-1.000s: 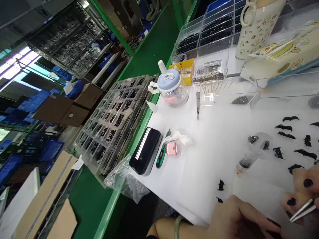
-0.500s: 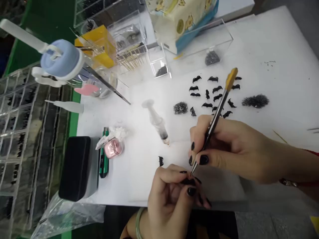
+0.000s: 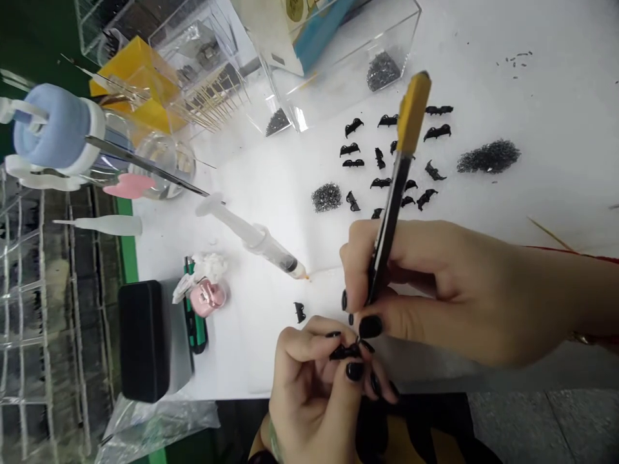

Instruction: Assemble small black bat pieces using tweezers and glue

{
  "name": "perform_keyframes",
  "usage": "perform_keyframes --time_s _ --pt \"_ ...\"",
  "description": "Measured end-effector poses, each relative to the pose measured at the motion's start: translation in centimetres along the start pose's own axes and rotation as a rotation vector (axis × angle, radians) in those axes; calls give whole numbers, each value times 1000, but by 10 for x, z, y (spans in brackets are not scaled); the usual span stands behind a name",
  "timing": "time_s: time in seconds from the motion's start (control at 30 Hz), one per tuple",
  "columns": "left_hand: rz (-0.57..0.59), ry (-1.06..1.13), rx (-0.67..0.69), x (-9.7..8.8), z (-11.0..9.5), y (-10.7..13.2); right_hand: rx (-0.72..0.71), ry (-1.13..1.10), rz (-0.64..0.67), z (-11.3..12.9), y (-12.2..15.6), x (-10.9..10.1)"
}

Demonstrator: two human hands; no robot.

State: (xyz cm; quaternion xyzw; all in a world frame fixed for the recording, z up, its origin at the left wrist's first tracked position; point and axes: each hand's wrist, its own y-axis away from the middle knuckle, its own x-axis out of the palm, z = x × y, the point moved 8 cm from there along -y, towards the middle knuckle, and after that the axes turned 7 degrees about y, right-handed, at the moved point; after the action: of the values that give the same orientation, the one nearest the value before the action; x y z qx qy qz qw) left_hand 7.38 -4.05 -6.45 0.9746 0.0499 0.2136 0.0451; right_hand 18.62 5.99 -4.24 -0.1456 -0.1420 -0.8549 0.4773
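Note:
My left hand (image 3: 319,386) is closed, pinching a small black bat-shaped piece (image 3: 345,352) between thumb and fingers. My right hand (image 3: 435,290) grips slim black tweezers (image 3: 387,225) with a yellow end, much like a pen. Their fine tip points down at the piece in my left hand; whether it touches is hard to make out. Another black bat-shaped piece (image 3: 300,312) lies on the white work surface just beyond my left hand. Several more such pieces (image 3: 353,163) are spread past my right hand, beside a pile of tiny dark shiny bits (image 3: 327,197).
A syringe (image 3: 271,248) lies in the middle. Leftward are a green cutter (image 3: 196,332), a pink case (image 3: 207,298), a black box (image 3: 142,341) and a blue-lidded bottle (image 3: 55,129). A clear tray (image 3: 338,93) stands behind. A larger dark pile (image 3: 489,156) lies right.
The view has shifted, so most things on the table sit further left. Both hands keep their holds; the tweezers stand more upright, and their tip remains at the held piece.

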Motion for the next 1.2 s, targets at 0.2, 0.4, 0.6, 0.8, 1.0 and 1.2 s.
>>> perform_keyframes --time_s 0.2,0.4,0.6,0.8,1.0,1.2 --pt "8 -1 10 1 -1 -2 7 -17 -5 -2 -1 0" --pt "17 -22 27 3 -4 -4 25 -24 21 -5 -3 2" --pt "-6 -37 38 2 -5 -5 43 -11 -2 -2 1 1" --pt "-13 -59 35 -1 -5 -4 61 10 2 -2 0 0" --pt "-19 -39 52 4 -5 -6 103 -26 27 -5 1 2" --pt "-95 -12 92 9 -6 -8 75 -33 45 -3 1 2"
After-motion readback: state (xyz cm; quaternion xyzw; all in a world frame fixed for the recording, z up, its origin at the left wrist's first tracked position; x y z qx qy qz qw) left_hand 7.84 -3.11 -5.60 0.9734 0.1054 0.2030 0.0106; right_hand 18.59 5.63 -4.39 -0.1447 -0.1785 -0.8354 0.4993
